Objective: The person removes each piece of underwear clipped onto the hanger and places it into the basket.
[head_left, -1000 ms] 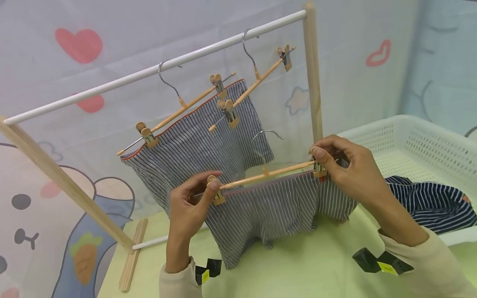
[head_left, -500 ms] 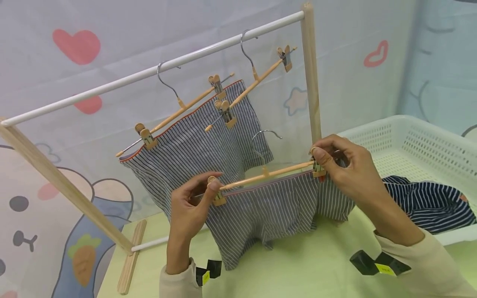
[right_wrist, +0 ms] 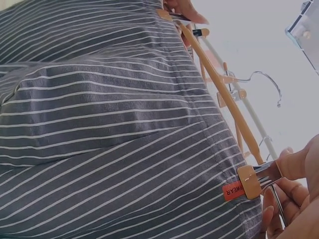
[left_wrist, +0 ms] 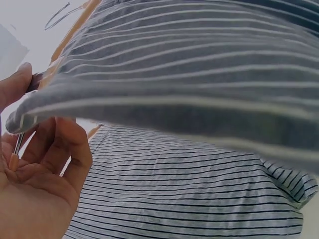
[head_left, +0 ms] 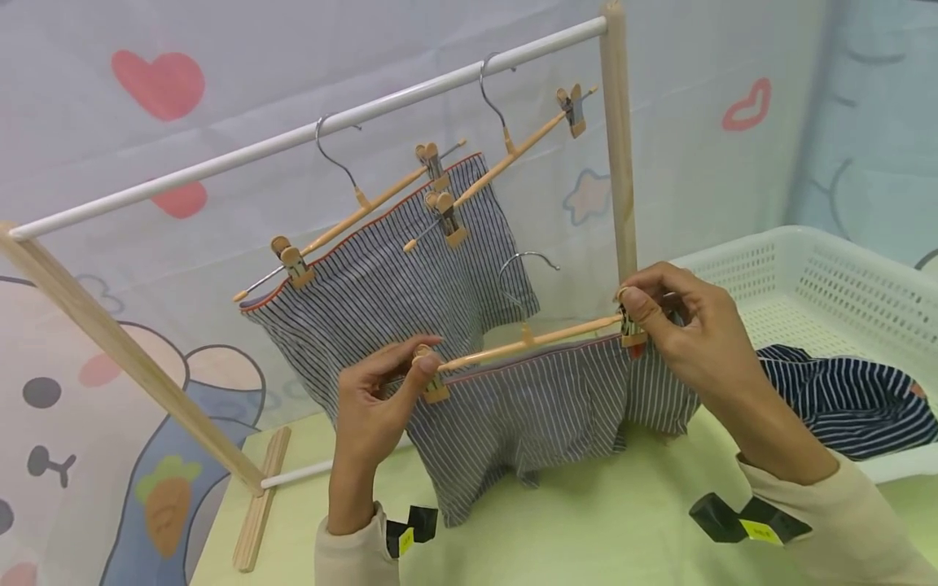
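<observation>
A clip hanger point(head_left: 557, 334) with a wooden-coloured bar and metal hook is held level between both hands. Grey shorts with white stripes point(head_left: 513, 415) hang from its two clips by the waistband. My left hand point(head_left: 375, 411) pinches the left clip point(head_left: 436, 391) between thumb and fingers. At the other end, my right hand point(head_left: 692, 330) pinches the right clip point(head_left: 633, 338). The right wrist view shows that clip's end point(right_wrist: 249, 182) over the waistband, beside a red label point(right_wrist: 232, 191). In the left wrist view the fabric point(left_wrist: 174, 64) covers part of the left hand.
Behind stands a rack with a white rod point(head_left: 220, 167). Light striped shorts point(head_left: 388, 277) hang there on a clip hanger, with a bare clip hanger point(head_left: 535, 140) to their right. A white basket point(head_left: 777, 236) at right holds navy striped clothing point(head_left: 857, 399). Below is a pale green tabletop point(head_left: 601, 521).
</observation>
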A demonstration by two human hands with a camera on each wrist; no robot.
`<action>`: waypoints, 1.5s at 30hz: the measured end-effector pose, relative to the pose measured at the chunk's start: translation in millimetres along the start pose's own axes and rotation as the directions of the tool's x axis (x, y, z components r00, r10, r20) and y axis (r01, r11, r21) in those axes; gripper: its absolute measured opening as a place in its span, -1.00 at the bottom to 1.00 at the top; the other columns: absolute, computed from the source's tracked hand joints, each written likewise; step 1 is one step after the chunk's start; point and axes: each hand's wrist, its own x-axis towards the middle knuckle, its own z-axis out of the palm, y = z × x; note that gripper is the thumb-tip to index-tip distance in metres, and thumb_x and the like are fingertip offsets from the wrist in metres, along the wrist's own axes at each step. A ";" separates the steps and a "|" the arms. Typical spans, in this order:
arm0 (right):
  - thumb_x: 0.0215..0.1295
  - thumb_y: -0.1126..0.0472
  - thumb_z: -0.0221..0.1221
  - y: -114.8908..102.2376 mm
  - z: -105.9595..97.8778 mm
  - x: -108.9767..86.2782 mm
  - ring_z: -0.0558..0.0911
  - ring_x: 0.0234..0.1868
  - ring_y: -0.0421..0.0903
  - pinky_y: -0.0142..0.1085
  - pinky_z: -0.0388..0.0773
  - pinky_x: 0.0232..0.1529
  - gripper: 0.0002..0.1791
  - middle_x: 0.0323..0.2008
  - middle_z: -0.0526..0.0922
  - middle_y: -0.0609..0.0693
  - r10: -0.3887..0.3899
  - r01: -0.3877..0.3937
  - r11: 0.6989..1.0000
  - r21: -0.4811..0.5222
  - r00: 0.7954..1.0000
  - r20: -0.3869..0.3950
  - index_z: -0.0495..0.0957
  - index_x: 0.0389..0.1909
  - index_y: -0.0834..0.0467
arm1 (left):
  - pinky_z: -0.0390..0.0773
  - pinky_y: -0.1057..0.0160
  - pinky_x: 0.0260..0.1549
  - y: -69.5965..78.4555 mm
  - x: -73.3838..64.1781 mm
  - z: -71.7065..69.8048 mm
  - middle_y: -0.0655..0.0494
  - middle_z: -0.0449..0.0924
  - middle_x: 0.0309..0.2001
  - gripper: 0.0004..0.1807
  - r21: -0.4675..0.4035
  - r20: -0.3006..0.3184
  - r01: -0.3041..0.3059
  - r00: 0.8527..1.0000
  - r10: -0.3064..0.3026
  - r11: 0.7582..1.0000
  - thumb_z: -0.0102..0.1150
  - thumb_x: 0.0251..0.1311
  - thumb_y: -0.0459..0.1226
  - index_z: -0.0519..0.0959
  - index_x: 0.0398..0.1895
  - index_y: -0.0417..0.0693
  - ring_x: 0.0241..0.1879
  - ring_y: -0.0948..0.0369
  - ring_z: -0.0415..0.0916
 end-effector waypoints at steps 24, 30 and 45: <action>0.42 0.25 0.17 -2.9 7.2 -0.4 0.46 -0.42 -0.29 -0.51 0.41 -0.23 -0.83 -0.46 0.54 -0.31 -0.042 0.051 0.995 0.089 0.994 -0.100 0.59 -0.26 0.32 | 0.66 0.29 -0.22 -0.5 -0.3 -2.7 -0.14 0.77 -0.21 -0.75 0.120 0.032 0.042 0.998 -0.046 0.992 0.30 0.24 -0.33 0.73 -0.03 -0.18 -0.31 0.37 0.64; 0.43 0.24 0.16 -2.7 11.5 -2.1 0.45 -0.43 -0.28 -0.48 0.39 -0.24 -0.82 -0.46 0.53 -0.30 -0.040 0.047 0.995 0.084 0.995 -0.090 0.59 -0.27 0.31 | 0.62 0.32 -0.33 -1.2 -1.1 -3.8 -0.16 0.74 -0.33 -0.80 0.083 0.006 0.004 1.000 -0.005 0.997 0.27 0.28 -0.29 0.75 -0.14 -0.21 -0.40 0.36 0.58; 0.43 0.23 0.16 -3.0 9.4 -3.3 0.44 -0.42 -0.30 -0.50 0.37 -0.27 -0.81 -0.46 0.53 -0.32 -0.050 0.055 0.997 0.057 0.995 -0.089 0.60 -0.22 0.32 | 0.55 0.25 -0.26 8.1 0.1 3.0 0.02 0.69 -0.41 -0.95 0.255 -0.022 -0.032 0.999 0.039 0.966 0.27 0.24 -0.36 0.69 -0.33 -0.15 -0.38 0.25 0.51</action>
